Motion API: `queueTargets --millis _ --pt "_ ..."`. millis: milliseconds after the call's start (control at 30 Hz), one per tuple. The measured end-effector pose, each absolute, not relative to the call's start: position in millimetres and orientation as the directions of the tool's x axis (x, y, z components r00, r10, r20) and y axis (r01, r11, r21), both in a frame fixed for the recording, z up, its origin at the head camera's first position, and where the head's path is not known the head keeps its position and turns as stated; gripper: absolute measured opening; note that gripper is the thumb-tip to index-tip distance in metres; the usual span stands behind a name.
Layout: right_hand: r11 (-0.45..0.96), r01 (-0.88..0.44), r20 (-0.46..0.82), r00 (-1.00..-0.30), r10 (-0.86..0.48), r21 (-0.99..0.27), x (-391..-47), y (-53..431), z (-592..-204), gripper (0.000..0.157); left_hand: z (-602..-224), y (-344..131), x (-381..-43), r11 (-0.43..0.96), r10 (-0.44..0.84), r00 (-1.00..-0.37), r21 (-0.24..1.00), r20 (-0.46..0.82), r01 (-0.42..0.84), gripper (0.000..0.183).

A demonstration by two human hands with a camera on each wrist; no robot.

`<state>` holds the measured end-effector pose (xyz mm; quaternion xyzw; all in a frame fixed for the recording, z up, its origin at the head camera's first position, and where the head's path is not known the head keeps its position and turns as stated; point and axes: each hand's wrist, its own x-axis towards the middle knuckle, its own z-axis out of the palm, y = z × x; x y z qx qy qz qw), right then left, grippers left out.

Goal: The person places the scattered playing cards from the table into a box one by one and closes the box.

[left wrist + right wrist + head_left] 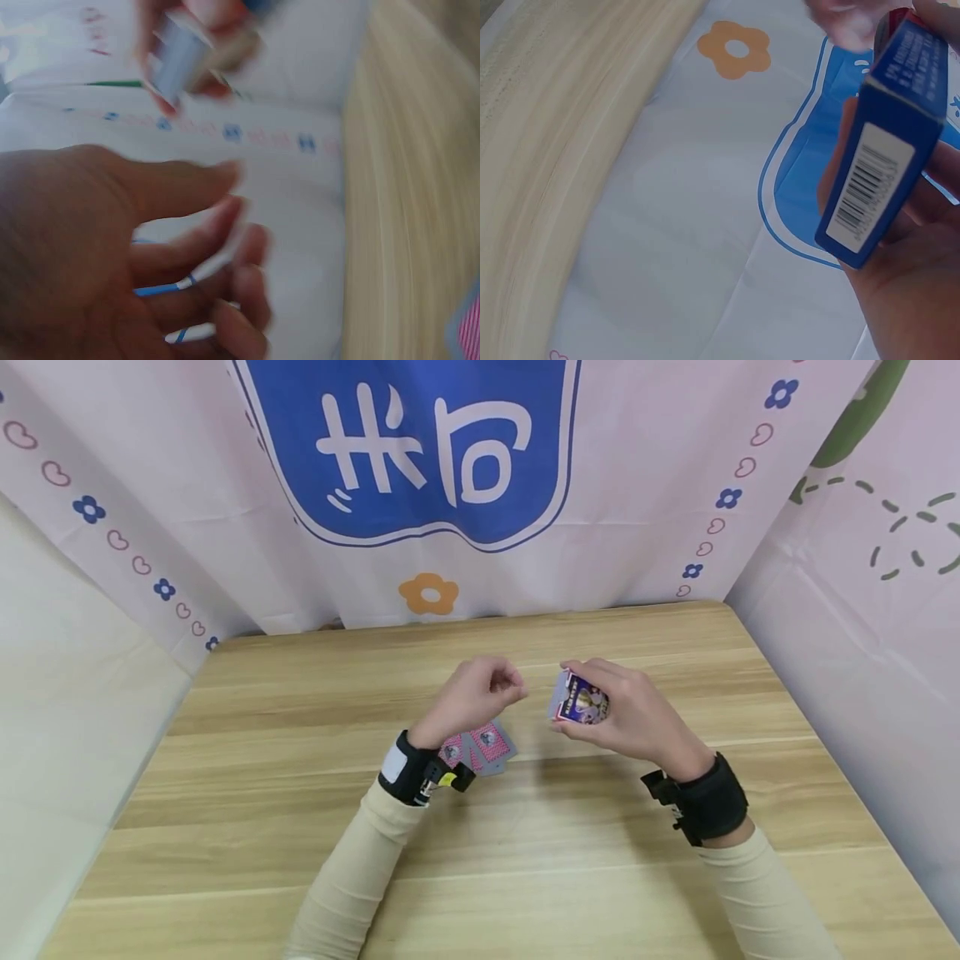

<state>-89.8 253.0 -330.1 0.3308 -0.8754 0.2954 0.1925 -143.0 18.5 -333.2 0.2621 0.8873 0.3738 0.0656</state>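
My right hand (637, 702) grips a blue card box (587, 700) above the table, thumb and fingers on opposite sides. The box's pale end points toward my left hand. In the right wrist view, a white barcode label (874, 187) shows on the box's blue end. My left hand (476, 693) is in the air left of the box, apart from it. Its fingers are loosely bent, with nothing between thumb and fingertips in the left wrist view. Below the left wrist, several playing cards (491, 742) with red-patterned backs lie spread on the table, partly hidden by that arm.
The wood-grain table (300, 827) spans the space under both arms. A white printed curtain (630, 560) with a blue emblem hangs along the back edge, and more pale cloth stands at both sides. Each wrist wears a black camera band (712, 802).
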Motion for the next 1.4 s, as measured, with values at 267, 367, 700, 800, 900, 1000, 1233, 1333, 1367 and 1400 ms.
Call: queueTargets --millis 267,367,700,800,900,1000,1233,1333,1367,1400 --pt "0.619 -0.679 0.51 -0.722 -0.467 -0.395 -90.0 252.3 -331.2 0.069 -366.9 4.4 -158.3 0.892 0.409 -0.887 0.3 -0.216 0.339 0.056" --pt "0.619 -0.678 0.507 -0.724 -0.468 -0.396 -89.7 252.0 -330.8 0.069 -374.0 2.6 -161.4 0.908 0.394 -0.882 0.257 -0.259 0.33 0.063" --pt "0.623 -0.673 0.497 -0.729 -0.471 -0.398 -90.0 251.1 -330.3 0.069 -375.4 3.3 -161.5 0.903 0.38 -0.881 0.318 -0.281 0.288 0.06" --pt "0.626 -0.671 0.493 -0.731 -0.472 -0.397 -90.2 251.1 -331.0 0.069 -374.1 3.8 -159.5 0.891 0.392 -0.88 0.346 -0.267 0.292 0.057" --pt "0.627 -0.672 0.491 -0.73 -0.474 -0.394 -90.2 251.3 -331.3 0.07 -370.9 5.4 -157.3 0.882 0.4 -0.874 0.374 -0.275 0.286 0.047" --pt "0.629 -0.672 0.491 -0.73 -0.475 -0.391 -90.0 251.2 -331.5 0.07 -366.0 7.7 -155.2 0.874 0.418 -0.857 0.392 -0.303 0.288 0.03" --pt "0.625 -0.674 0.493 -0.728 -0.475 -0.393 -90.4 251.6 -333.0 0.069 -346.4 13.3 -146.3 0.794 0.532 -0.813 0.473 -0.237 0.381 0.01" --pt "0.618 -0.679 0.498 -0.724 -0.477 -0.396 -90.8 251.7 -333.5 0.069 -332.7 14.9 -138.6 0.705 0.559 -0.823 0.582 -0.104 0.405 0.008" --pt "0.616 -0.681 0.5 -0.722 -0.478 -0.395 -90.9 251.7 -333.6 0.069 -327.8 15.4 -136.1 0.662 0.559 -0.828 0.627 -0.046 0.411 0.008" --pt "0.613 -0.684 0.502 -0.72 -0.479 -0.395 -91.0 251.6 -333.7 0.069 -322.4 15.9 -133.6 0.618 0.554 -0.832 0.661 0.018 0.426 0.009"
